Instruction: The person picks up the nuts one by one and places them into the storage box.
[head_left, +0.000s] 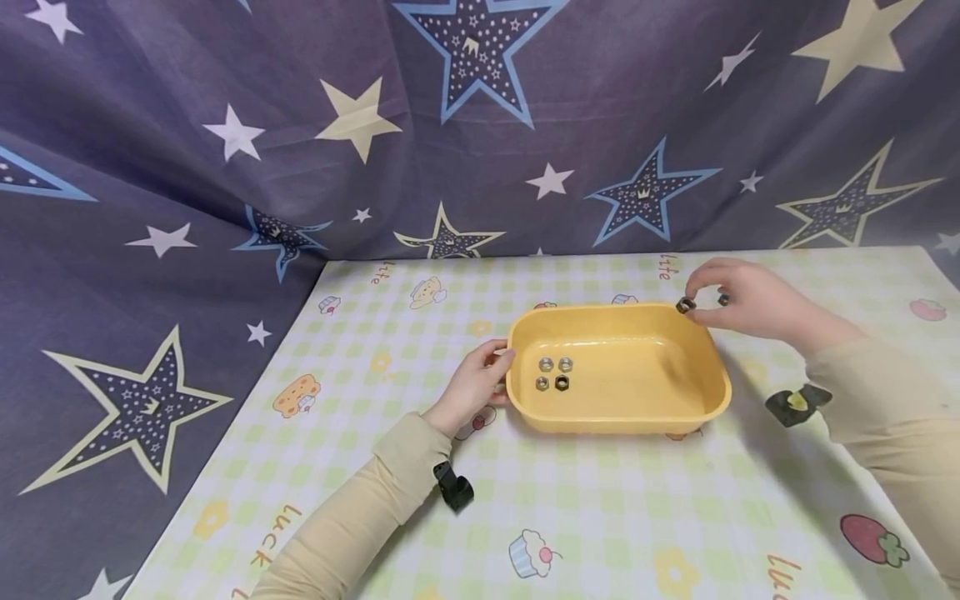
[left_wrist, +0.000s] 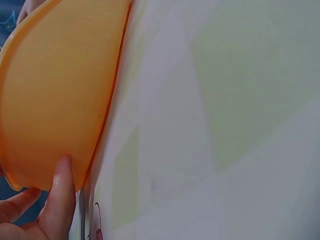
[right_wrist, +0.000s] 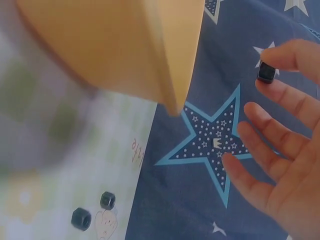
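Note:
A yellow plastic tub (head_left: 615, 421) sits on the table, three silver nuts (head_left: 566, 364) and a black nut (head_left: 562, 382) grouped on its floor at the left. My left hand (head_left: 474, 382) grips the tub's left end, thumb at the rim and a finger (left_wrist: 61, 192) against the outer wall. Above the back right corner of the tub, my right hand (head_left: 750, 302) pinches a black hex nut (right_wrist: 266, 73) between thumb and index finger. Its other fingers are spread apart in the right wrist view.
Two more dark nuts (right_wrist: 107, 200) lie on the tablecloth (head_left: 420, 517) beyond the tub's right end; one nut (head_left: 723, 297) shows behind the right hand. A dark star-patterned curtain (head_left: 517, 167) hangs at the back and left. Each wrist wears a black strap (head_left: 453, 487).

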